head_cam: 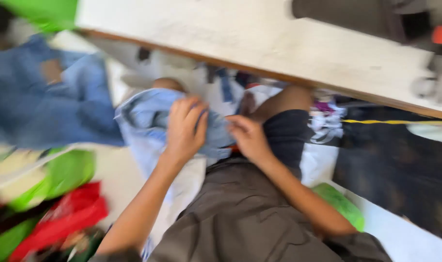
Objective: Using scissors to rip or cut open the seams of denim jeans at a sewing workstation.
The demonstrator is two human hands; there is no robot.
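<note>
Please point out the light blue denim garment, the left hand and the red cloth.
light blue denim garment (145, 121): head view, on its bunched upper fold.
left hand (184, 128): head view, on the back of the hand.
red cloth (68, 216): head view, on its crumpled middle.

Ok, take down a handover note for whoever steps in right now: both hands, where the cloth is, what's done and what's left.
Left hand: fingers spread, gripping the light blue denim piece on the lap.
Right hand: pinching the same piece at its right edge, beside the knee.
Around: the denim piece lies below the edge of the white table. Darker blue jeans lie to the left. Red and green bags sit lower left.
Done: the piece is in both hands.
Left: the picture is blurred, so how far the handling has got cannot be told.
</note>
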